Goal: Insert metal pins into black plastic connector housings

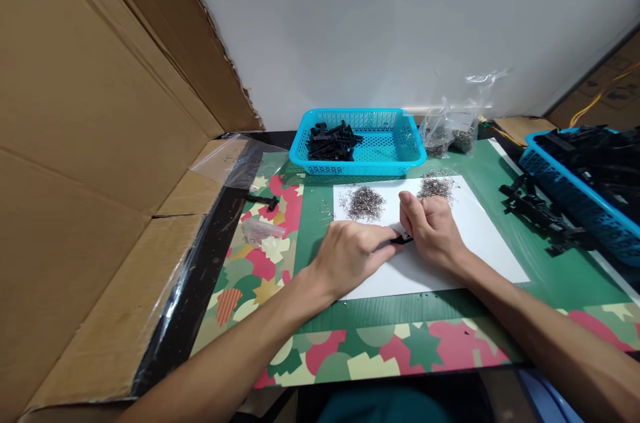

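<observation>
My left hand [350, 251] pinches a small black plastic part [401, 239] over the white sheet of paper [480, 246]. Most of that part is covered by my fingers. Right against its far end, my right hand [433, 226] is closed in a fist with the thumb up; whatever it grips is hidden. Beyond my left hand lies a pile of small metal screw-like pieces [367, 203]. A second pile of similar metal pieces [435, 187] sits just behind my right hand.
A blue basket [357, 169] at the back holds black plastic parts. Clear bags of metal pieces [463, 139] stand beside it. Another blue basket [575, 186] is at the right, with loose black parts [543, 216] before it. Cardboard [100, 176] walls the left side.
</observation>
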`<state>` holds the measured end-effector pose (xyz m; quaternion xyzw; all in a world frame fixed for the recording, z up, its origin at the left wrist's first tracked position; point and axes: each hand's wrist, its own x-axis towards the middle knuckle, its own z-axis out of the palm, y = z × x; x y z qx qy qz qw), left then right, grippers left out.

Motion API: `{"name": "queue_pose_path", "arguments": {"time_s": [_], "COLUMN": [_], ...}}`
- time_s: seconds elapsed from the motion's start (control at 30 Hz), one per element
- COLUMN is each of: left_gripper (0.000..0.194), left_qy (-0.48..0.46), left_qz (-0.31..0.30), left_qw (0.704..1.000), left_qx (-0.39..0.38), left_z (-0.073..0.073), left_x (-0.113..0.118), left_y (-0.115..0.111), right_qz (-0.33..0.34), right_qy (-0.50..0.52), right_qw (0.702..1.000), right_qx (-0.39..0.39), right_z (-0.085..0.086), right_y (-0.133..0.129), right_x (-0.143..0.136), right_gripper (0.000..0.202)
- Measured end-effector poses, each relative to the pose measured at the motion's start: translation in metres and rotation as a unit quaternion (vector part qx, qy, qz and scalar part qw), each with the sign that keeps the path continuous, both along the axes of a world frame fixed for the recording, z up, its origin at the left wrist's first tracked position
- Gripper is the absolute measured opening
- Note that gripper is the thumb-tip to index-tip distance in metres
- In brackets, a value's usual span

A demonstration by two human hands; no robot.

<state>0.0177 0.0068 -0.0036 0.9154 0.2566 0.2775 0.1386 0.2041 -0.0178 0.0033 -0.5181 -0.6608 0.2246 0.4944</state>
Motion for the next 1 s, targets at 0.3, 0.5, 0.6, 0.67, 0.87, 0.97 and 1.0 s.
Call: {"name": "queue_pose_path", "arguments": {"time_s": [0.3, 0.5, 0.6, 0.67, 0.87, 0.97, 1.0], "left_gripper": [0.007, 0.009, 0.018, 0.017, 0.019, 0.023, 0.024], "left_qy": [0.003, -0.04, -0.092, -0.116, -0.145, -0.15, -0.149], "left_qz": [-0.004, 0.001, 0.007, 0.01, 0.03, 0.044, 0.047], "left_qw": [0.999, 0.999, 0.996, 0.993, 0.989, 0.988, 0.988], "left_qx": [-0.038, -0.034, -0.012, 0.006, 0.014, 0.003, -0.001], "left_z": [0.002, 0.0, 0.001, 0.002, 0.006, 0.004, 0.003], "left_x": [0.0, 0.001, 0.001, 0.0, -0.005, -0.007, -0.007], "left_y": [0.002, 0.003, 0.004, 0.005, 0.011, 0.015, 0.015], "right_qz": [-0.013, -0.07, -0.147, -0.191, -0.039, 0.081, 0.097], "right_qy": [-0.039, 0.13, 0.209, 0.22, 0.165, 0.008, -0.035], "right_qw": [0.999, 0.988, 0.96, 0.943, 0.986, 0.99, 0.986], "right_qx": [0.025, 0.047, 0.11, 0.16, 0.009, -0.111, -0.132], "right_z": [-0.006, -0.003, 0.005, 0.008, 0.01, 0.011, 0.012], "right_y": [-0.002, -0.002, 0.004, 0.008, 0.014, 0.01, 0.009], "right_x": [-0.004, 0.006, 0.022, 0.033, 0.056, 0.056, 0.055], "right_gripper": [0.08, 0.076, 0.069, 0.063, 0.058, 0.048, 0.043]}}
